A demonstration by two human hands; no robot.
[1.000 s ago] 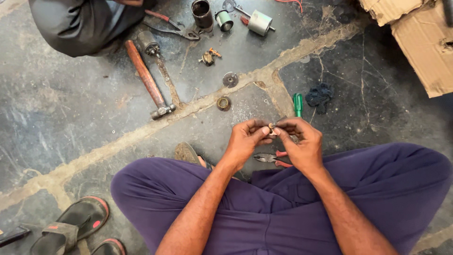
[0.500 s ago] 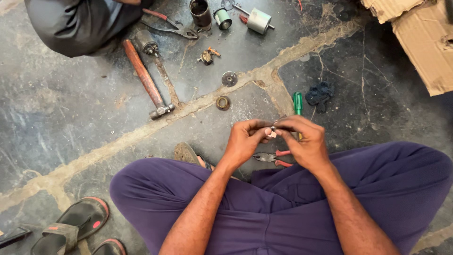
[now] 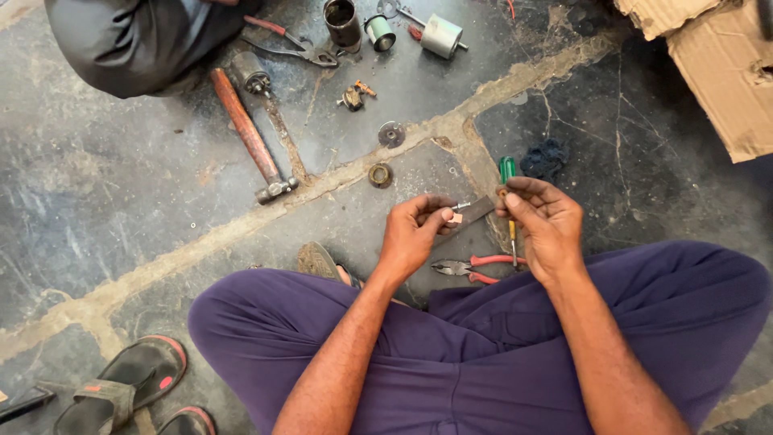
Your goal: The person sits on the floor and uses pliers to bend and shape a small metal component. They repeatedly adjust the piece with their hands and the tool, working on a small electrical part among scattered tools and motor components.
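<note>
I sit cross-legged in purple trousers on a dark stone floor. My left hand (image 3: 416,231) pinches a small metal pin between thumb and fingers. My right hand (image 3: 543,225) is a hand's width to the right, fingertips closed on a tiny ring-like part. Between and under the hands lie a flat dark metal strip (image 3: 475,211), a green-handled screwdriver (image 3: 507,173) and red-handled pliers (image 3: 475,267).
A hammer (image 3: 248,137), washers (image 3: 391,134), a brass ring (image 3: 380,175), cylinders (image 3: 441,35) and more pliers (image 3: 290,44) lie farther out. Another person in dark trousers (image 3: 129,40) sits top left. Cardboard (image 3: 717,64) is top right, sandals (image 3: 129,387) bottom left, a dark rag (image 3: 546,157).
My hands were together holding a small part; they have now pulled apart, the left keeping the pin and the right moving rightward with a small piece.
</note>
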